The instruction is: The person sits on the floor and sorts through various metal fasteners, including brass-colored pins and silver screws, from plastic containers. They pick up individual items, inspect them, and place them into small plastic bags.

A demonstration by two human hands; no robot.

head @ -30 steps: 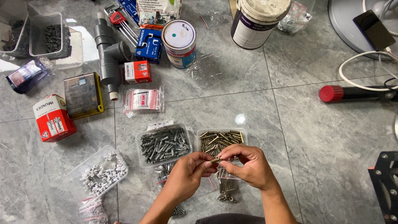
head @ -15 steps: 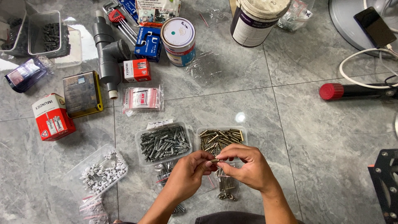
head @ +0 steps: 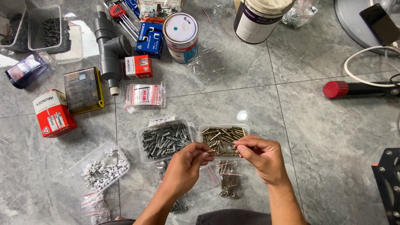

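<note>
My left hand [head: 186,165] and my right hand [head: 261,157] meet low in the middle of the view, fingertips pinched together on a small brass-coloured screw [head: 215,151]. They hover just over a clear plastic tray of brass screws [head: 221,137]. Beside it on the left stands a clear tray of grey wall plugs [head: 163,140]. Under my hands lie small clear bags of screws [head: 227,179] on the grey tiled floor.
A clear tub of white cable clips [head: 102,167] lies lower left. Further back are a red box [head: 54,113], a yellow-edged case [head: 83,90], a grey pipe fitting [head: 109,50], two paint cans [head: 181,31], a red-capped tool [head: 358,89] and white cable [head: 366,54].
My hands have stayed over the screw tray. The fingers shifted slightly, still pinching the small screw between them.
</note>
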